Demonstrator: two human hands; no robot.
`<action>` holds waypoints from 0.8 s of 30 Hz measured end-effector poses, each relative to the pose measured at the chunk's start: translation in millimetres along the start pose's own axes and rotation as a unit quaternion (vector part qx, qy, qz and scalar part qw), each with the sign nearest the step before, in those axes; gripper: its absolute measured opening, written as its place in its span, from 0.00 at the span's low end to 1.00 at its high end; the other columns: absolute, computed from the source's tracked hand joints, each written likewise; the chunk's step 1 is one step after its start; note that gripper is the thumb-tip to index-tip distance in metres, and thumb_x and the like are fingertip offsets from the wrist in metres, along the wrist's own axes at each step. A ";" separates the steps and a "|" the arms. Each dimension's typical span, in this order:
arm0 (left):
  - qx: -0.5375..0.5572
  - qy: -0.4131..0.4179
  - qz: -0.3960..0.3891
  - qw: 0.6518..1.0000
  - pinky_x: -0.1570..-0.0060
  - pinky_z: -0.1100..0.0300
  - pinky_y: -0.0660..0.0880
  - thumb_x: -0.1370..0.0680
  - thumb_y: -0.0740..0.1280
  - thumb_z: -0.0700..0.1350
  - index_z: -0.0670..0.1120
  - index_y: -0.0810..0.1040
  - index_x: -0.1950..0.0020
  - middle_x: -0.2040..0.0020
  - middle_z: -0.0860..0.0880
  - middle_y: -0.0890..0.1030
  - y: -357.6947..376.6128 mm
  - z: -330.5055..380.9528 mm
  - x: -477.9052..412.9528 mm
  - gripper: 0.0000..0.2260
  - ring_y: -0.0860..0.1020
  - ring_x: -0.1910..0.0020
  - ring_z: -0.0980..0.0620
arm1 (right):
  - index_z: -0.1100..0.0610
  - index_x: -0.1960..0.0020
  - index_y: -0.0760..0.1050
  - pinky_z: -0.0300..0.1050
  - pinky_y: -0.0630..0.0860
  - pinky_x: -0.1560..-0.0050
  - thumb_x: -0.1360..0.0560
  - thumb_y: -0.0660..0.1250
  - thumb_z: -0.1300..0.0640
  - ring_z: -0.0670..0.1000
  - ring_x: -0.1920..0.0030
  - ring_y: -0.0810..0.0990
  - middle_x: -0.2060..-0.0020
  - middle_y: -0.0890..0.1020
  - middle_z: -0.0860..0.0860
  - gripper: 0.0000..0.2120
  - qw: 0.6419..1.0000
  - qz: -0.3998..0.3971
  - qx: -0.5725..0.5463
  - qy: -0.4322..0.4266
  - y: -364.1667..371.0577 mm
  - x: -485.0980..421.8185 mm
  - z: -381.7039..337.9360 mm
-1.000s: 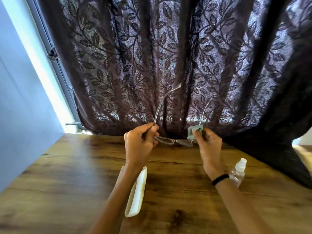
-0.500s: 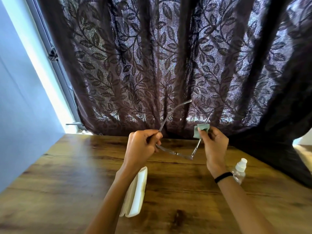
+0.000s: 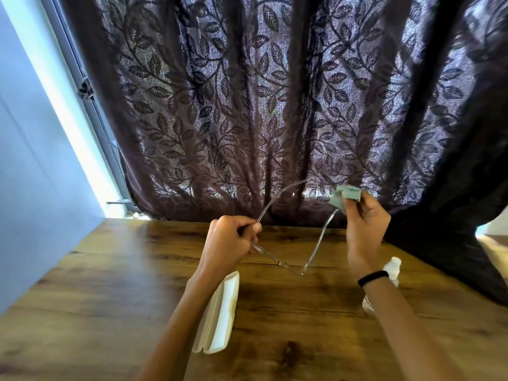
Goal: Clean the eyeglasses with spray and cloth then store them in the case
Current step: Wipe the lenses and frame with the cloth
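Clear-framed eyeglasses [image 3: 316, 247] hang in the air above the wooden table [image 3: 96, 298], arms spread and pointing away from me. My left hand [image 3: 229, 243] grips the frame at its left hinge. My right hand [image 3: 365, 226] pinches a small pale green cloth [image 3: 343, 196] around the far end of the right arm. The open white case [image 3: 220, 314] lies on the table under my left forearm. The clear spray bottle [image 3: 391, 269] with a white cap stands behind my right wrist, partly hidden.
A dark leaf-patterned curtain [image 3: 261, 105] hangs along the table's far edge and drapes onto the table at the right. A blue wall [image 3: 27, 174] and a bright window strip lie to the left.
The glasses have tipped so the front sits lower and the arms lean away. My right hand with the cloth has slid up from the lens area along the right arm to its end.
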State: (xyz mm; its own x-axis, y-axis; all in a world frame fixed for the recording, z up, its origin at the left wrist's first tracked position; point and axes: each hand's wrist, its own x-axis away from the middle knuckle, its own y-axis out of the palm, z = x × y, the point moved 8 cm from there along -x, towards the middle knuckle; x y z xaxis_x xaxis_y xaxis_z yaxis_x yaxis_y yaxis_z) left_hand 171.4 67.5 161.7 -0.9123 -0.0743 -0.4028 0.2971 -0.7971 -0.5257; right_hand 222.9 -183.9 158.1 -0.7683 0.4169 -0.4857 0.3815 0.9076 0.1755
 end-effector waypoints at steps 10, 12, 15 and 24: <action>0.040 -0.004 -0.026 0.999 0.71 0.71 0.76 0.27 0.69 0.40 0.41 0.81 0.52 0.69 0.53 0.80 9.0 -0.6 0.0 0.05 0.79 0.73 0.61 | 0.54 0.39 0.72 0.32 0.74 0.51 0.29 0.66 0.60 0.36 0.51 0.76 0.50 0.78 0.43 0.19 0.950 -0.134 0.110 -0.261 46.3 42.6 -62.9; 0.060 -0.009 -0.026 0.998 0.71 0.69 0.77 0.28 0.70 0.38 0.40 0.81 0.52 0.69 0.52 0.80 10.7 0.4 -1.1 0.06 0.80 0.74 0.59 | 0.54 0.40 0.75 0.35 0.72 0.45 0.30 0.63 0.62 0.38 0.48 0.74 0.48 0.78 0.42 0.18 0.921 -0.198 0.141 -0.305 66.4 58.7 -65.5; 0.061 0.014 -0.018 0.998 0.70 0.64 0.79 0.28 0.69 0.34 0.41 0.79 0.49 0.66 0.52 0.81 9.7 2.9 -1.1 0.09 0.81 0.71 0.58 | 0.57 0.40 0.76 0.44 0.69 0.41 0.29 0.61 0.64 0.48 0.43 0.74 0.45 0.81 0.49 0.19 0.860 -0.283 0.227 -0.358 89.1 78.8 -56.6; 0.029 0.080 -0.004 0.996 0.61 0.74 0.73 0.31 0.64 0.26 0.47 0.65 0.33 0.63 0.54 0.80 7.8 9.8 3.0 0.30 0.79 0.62 0.62 | 0.56 0.39 0.75 0.55 0.57 0.32 0.30 0.66 0.61 0.51 0.41 0.74 0.45 0.81 0.49 0.18 0.715 -0.297 0.414 -0.478 99.8 95.3 -44.6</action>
State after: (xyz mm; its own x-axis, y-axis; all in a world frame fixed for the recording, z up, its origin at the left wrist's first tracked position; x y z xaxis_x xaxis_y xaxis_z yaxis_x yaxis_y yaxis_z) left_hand 168.2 55.2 163.7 -0.8566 0.0257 -0.5154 0.2686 -0.8306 -0.4879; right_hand 164.8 -51.3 167.5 -0.3698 -0.6146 -0.6968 0.6110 0.4042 -0.6807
